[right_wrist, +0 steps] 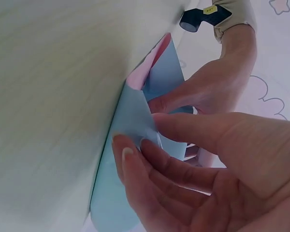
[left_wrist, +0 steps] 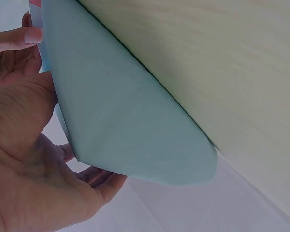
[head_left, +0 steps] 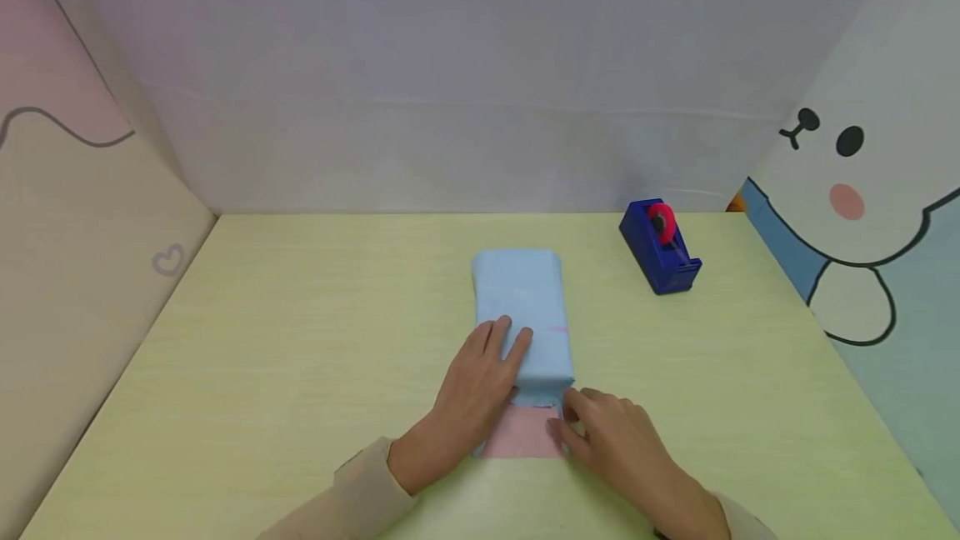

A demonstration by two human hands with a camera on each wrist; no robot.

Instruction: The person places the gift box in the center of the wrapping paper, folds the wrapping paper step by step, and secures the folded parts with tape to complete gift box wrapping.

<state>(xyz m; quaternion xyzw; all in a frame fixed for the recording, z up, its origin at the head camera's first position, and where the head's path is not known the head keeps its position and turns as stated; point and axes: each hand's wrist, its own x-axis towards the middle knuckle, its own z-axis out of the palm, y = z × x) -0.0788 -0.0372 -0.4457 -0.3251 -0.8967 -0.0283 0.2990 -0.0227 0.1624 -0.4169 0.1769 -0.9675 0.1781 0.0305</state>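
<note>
A box-shaped parcel in light blue wrapping paper (head_left: 520, 286) lies lengthwise on the table. At its near end the paper juts toward me, its pink inner side (head_left: 521, 433) facing up. My left hand (head_left: 476, 377) rests on top of the parcel, fingers spread, the thumb down at the near end. At the near right corner my right hand (head_left: 618, 436) pinches the folded side of the paper end. The right wrist view shows its thumb and fingertips on either side of the blue fold (right_wrist: 130, 113). In the left wrist view the parcel's blue side (left_wrist: 121, 106) stands beside the left hand.
A blue tape dispenser (head_left: 660, 248) with a red-cored roll stands at the back right of the pale yellow table (head_left: 315, 315). A pale cloth wall (head_left: 450, 82) rises behind the table, and printed panels flank both sides.
</note>
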